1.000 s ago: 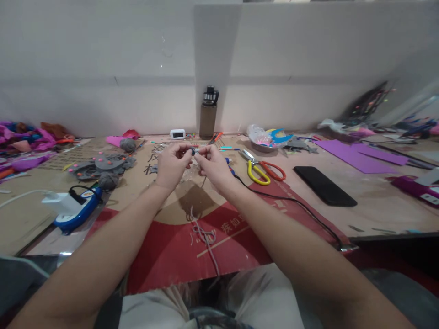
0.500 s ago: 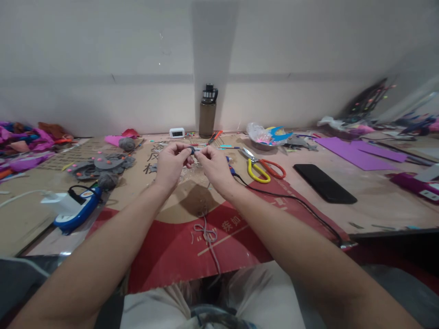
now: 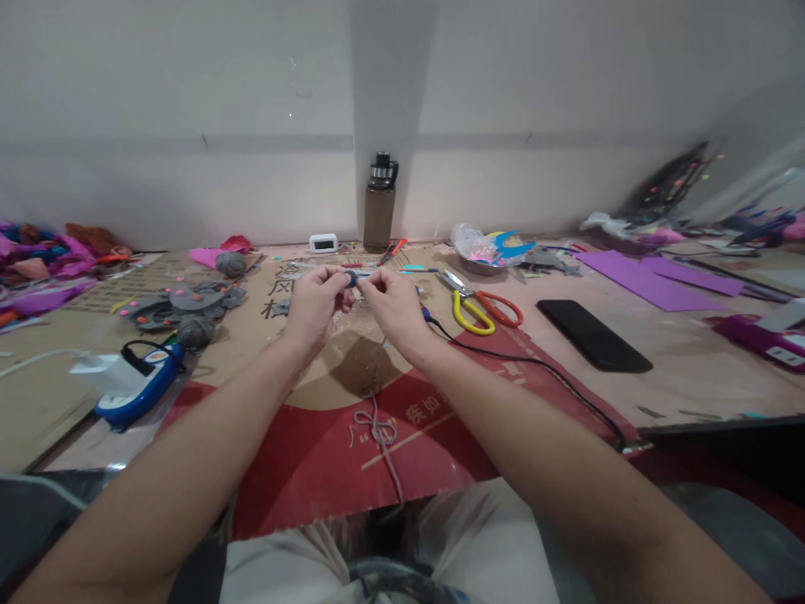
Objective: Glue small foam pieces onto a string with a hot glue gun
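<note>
My left hand (image 3: 319, 304) pinches a small dark, rounded piece (image 3: 351, 278) between thumb and forefinger; its kind is too small to make out. Close beside it, the fingertips of my right hand (image 3: 391, 300) are pressed together at the piece's right edge, and fine yarn may run between them. Both hands are raised over the cardboard sheet (image 3: 302, 470). Grey yarn (image 3: 381, 429) lies in loose loops on the red part of the cardboard, below the hands, and trails toward my lap.
Scissors (image 3: 473, 312) with one yellow and one orange handle lie right of my hands, near a black phone (image 3: 594, 335) and a black cable (image 3: 534, 362). A bottle (image 3: 379, 205) stands behind. Grey felt pieces (image 3: 182, 304) and a blue power strip (image 3: 142, 394) are at left.
Both hands stay together in nearly the same place. The dark piece shows slightly more between the fingers, and the view has shifted a little.
</note>
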### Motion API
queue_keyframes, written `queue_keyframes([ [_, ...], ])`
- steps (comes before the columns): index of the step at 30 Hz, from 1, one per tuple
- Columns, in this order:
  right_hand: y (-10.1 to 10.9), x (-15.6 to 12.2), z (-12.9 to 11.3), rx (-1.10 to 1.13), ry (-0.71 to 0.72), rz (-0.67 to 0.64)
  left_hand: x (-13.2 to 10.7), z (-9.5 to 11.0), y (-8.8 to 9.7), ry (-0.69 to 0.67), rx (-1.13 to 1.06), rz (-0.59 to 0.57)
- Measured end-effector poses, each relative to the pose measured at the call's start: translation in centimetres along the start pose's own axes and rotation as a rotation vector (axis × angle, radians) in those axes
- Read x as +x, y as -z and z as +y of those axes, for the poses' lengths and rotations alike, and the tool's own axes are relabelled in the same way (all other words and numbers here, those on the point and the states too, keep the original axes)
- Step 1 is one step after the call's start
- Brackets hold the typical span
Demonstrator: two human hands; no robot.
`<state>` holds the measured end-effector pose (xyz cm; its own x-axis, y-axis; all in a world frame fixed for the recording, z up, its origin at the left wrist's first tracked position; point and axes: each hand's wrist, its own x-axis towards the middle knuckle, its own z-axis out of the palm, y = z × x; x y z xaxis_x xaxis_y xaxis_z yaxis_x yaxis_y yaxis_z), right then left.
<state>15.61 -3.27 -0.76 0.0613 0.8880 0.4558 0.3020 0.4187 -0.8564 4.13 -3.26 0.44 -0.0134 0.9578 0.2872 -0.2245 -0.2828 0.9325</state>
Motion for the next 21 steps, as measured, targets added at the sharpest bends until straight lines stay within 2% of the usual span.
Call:
queue_keyframes([
  [3,0.1,-0.1,0.0,0.022,0.008,0.026,0.0,0.2,0.0,0.062,-0.032,-0.011],
  [8,0.2,0.0,0.1,0.084,0.002,-0.026,0.2,0.3,0.2,0.172,-0.087,-0.039],
  [12,0.5,0.2,0.4,0.124,-0.038,-0.010,0.0,0.4,0.2,0.222,-0.126,-0.094],
  [18,1.4,0.3,0.3,0.121,-0.061,-0.008,-0.3,1.1,0.2,0.265,-0.180,-0.262],
  [21,1.8,0.3,0.1,0.109,-0.050,0.003,-0.2,1.1,0.4,0.218,-0.064,-0.238],
])
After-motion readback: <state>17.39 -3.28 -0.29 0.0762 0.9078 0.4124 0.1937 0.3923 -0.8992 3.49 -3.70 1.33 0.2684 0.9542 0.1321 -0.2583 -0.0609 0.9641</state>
